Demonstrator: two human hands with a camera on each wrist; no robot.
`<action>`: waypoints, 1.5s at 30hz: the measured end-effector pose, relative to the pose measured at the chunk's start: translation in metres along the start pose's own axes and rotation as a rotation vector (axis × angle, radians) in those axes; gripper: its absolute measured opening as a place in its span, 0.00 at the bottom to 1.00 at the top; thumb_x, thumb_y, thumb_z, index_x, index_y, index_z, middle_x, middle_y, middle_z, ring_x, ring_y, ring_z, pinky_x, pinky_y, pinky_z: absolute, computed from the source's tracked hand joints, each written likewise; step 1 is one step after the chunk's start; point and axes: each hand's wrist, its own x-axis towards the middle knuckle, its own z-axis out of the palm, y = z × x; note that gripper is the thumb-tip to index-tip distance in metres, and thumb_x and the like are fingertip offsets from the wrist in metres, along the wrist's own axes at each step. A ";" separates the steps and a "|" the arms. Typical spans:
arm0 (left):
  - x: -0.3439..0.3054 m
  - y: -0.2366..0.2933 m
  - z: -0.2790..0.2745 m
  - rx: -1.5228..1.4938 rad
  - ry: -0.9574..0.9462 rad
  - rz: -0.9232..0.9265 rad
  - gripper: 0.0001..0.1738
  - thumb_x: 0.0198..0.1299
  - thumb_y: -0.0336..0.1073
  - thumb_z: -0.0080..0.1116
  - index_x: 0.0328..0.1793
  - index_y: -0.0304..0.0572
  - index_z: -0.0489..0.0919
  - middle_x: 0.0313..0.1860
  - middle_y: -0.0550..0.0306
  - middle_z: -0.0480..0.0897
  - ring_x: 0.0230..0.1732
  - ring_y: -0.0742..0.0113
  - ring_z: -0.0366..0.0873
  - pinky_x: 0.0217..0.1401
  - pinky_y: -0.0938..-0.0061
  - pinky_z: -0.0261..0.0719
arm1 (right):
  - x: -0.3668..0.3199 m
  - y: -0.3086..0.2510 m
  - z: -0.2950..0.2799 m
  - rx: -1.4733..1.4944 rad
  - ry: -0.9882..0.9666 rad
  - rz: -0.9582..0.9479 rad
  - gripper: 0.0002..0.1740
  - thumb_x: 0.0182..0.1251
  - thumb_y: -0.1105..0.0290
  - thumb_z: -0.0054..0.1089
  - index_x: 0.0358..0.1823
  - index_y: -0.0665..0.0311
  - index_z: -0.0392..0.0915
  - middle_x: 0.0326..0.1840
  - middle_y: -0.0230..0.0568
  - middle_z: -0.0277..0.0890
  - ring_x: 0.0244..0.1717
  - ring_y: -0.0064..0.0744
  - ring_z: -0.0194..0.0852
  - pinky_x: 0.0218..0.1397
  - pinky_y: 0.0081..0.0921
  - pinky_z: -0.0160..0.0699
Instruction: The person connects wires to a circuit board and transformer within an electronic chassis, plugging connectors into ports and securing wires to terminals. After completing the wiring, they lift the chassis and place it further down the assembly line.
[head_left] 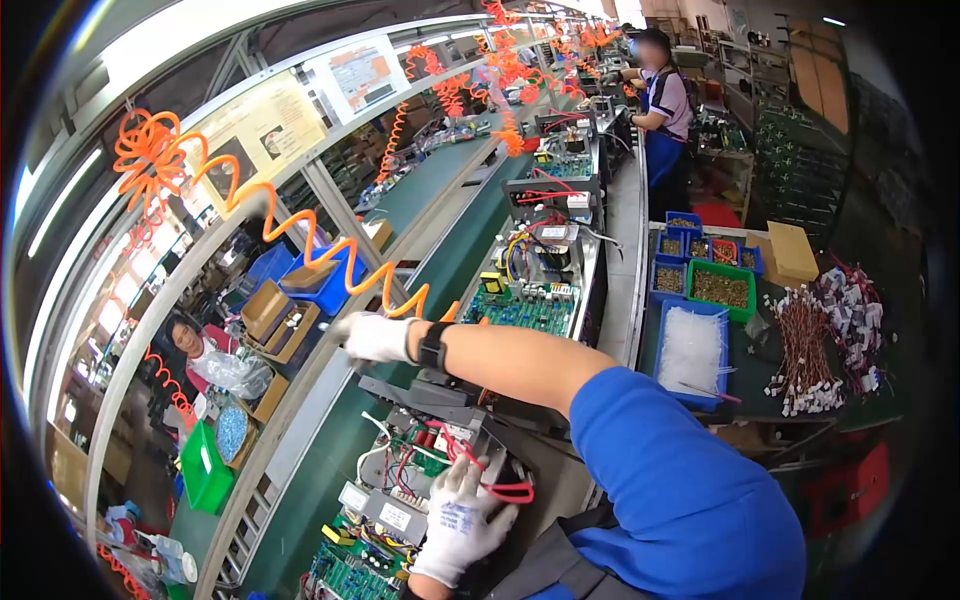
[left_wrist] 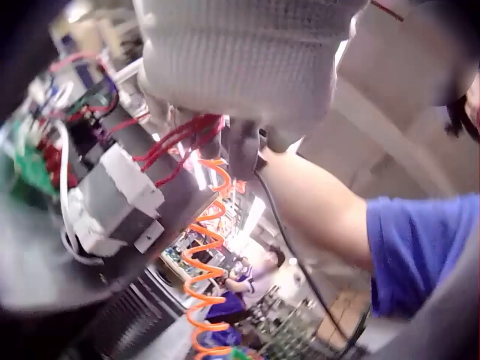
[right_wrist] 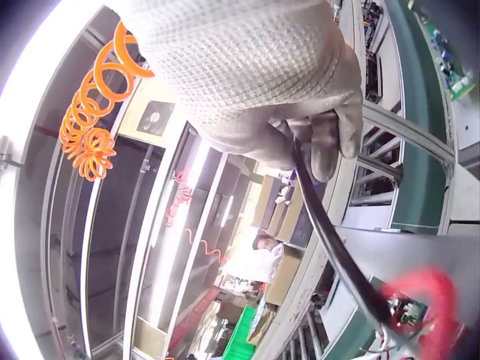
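Note:
My left hand (head_left: pixel 462 525), in a white glove, is at the dark metal casing of the nearest circuit unit (head_left: pixel 395 515). Its fingers grip a bundle of red wires (left_wrist: pixel 176 146), which loop out on both sides of the glove. Further up, my right hand (head_left: pixel 375 338), also gloved, is raised over the line's far side. In the right wrist view its curled fingers (right_wrist: pixel 324 150) grip a black cable (right_wrist: pixel 330 240) that slants down toward the unit and a blurred red wire (right_wrist: pixel 442 315). White wires (head_left: pixel 372 455) stick out from the unit's side.
Several similar units (head_left: pixel 530 290) line the green conveyor (head_left: pixel 345 440). An orange coiled hose (head_left: pixel 330 250) hangs across the frame near my right hand. Blue and green bins (head_left: pixel 722 290) and wire bundles (head_left: pixel 800 345) lie on the right table. Another person (head_left: pixel 665 110) stands further along.

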 end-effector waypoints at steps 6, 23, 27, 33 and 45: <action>-0.007 -0.008 -0.006 -0.688 0.299 -0.221 0.12 0.54 0.39 0.65 0.42 0.43 0.86 0.58 0.47 0.78 0.60 0.54 0.72 0.65 0.62 0.67 | 0.001 -0.092 0.051 0.135 0.004 -0.062 0.37 0.59 0.80 0.48 0.74 0.62 0.59 0.40 0.50 0.82 0.35 0.37 0.84 0.36 0.31 0.83; -0.058 0.024 -0.056 -0.702 0.111 -0.096 0.15 0.66 0.36 0.58 0.54 0.36 0.81 0.58 0.44 0.80 0.57 0.49 0.79 0.61 0.63 0.75 | -0.051 -0.163 0.012 0.461 -0.173 -0.130 0.12 0.74 0.63 0.55 0.47 0.66 0.78 0.33 0.30 0.76 0.30 0.16 0.73 0.36 0.20 0.78; -0.126 0.012 -0.103 -0.598 0.673 -0.660 0.13 0.64 0.27 0.56 0.54 0.37 0.82 0.45 0.57 0.84 0.46 0.73 0.80 0.54 0.77 0.77 | -0.071 -0.173 0.076 -0.044 -0.332 -0.269 0.15 0.73 0.58 0.56 0.46 0.63 0.82 0.31 0.25 0.77 0.30 0.12 0.68 0.34 0.17 0.71; -0.202 0.013 -0.093 -0.321 1.050 -0.862 0.23 0.60 0.23 0.59 0.63 0.31 0.75 0.50 0.54 0.83 0.46 0.76 0.79 0.54 0.78 0.77 | -0.098 -0.133 0.201 -0.302 -0.998 -0.315 0.17 0.70 0.58 0.57 0.45 0.66 0.81 0.27 0.40 0.79 0.27 0.27 0.72 0.34 0.29 0.74; -0.218 -0.020 -0.059 -0.169 0.958 -0.621 0.19 0.57 0.24 0.65 0.55 0.40 0.80 0.46 0.51 0.83 0.47 0.58 0.82 0.53 0.70 0.80 | -0.094 -0.107 0.224 -0.202 -1.260 -0.043 0.19 0.73 0.62 0.55 0.57 0.68 0.78 0.33 0.22 0.74 0.35 0.12 0.63 0.38 0.18 0.67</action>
